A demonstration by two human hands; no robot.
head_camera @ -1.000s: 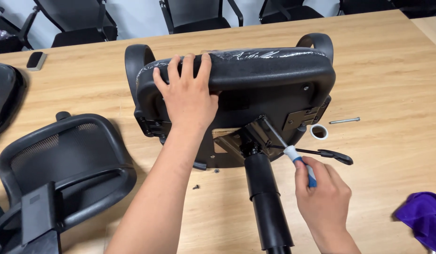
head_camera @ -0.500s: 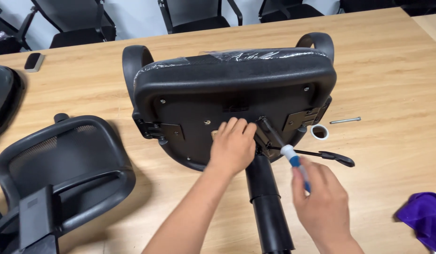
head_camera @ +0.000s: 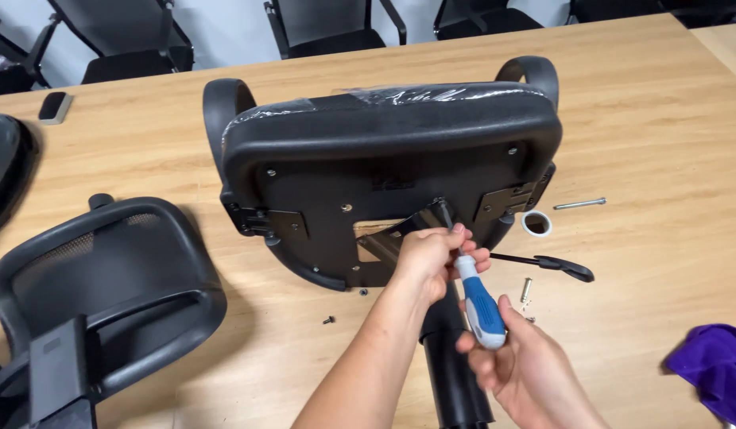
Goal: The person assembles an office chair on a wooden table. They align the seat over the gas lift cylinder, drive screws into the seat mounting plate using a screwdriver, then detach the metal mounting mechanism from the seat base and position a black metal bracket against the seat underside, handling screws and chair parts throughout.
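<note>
1. Head view: an upturned black chair seat [head_camera: 384,151] lies on its side on the wooden tabletop [head_camera: 662,135], its underside facing the camera in the middle of the frame.
2. The left hand [head_camera: 431,258] is cupped at the metal mechanism plate [head_camera: 392,238] under the seat, fingers closed around the shaft of the screwdriver near its tip, steadying it.
3. The right hand [head_camera: 515,361] is closed around the blue-and-white screwdriver [head_camera: 479,306] handle, at lower centre of the frame.
4. The black gas cylinder [head_camera: 451,373] runs from the mechanism down to the lower edge, between the two forearms.
5. To do this step well, I would judge: keep the shaft square to the screw head, press in firmly while turning, and let the left fingers only guide so the tip does not slip off.
6. Loose hardware lies right of the hands: a small bolt [head_camera: 526,289], a long bolt [head_camera: 579,203], a white ring [head_camera: 536,223] and a black lever [head_camera: 555,264]. A tiny black screw [head_camera: 328,320] sits lower left of the seat.
7. A mesh chair back [head_camera: 106,278] fills the lower left; a purple cloth [head_camera: 714,369] sits at lower right.
8. Packaging: clear plastic film [head_camera: 431,94] wraps the seat's top edge. A small dark oblong object [head_camera: 54,106] lies at upper left. No labels or signs are legible.
</note>
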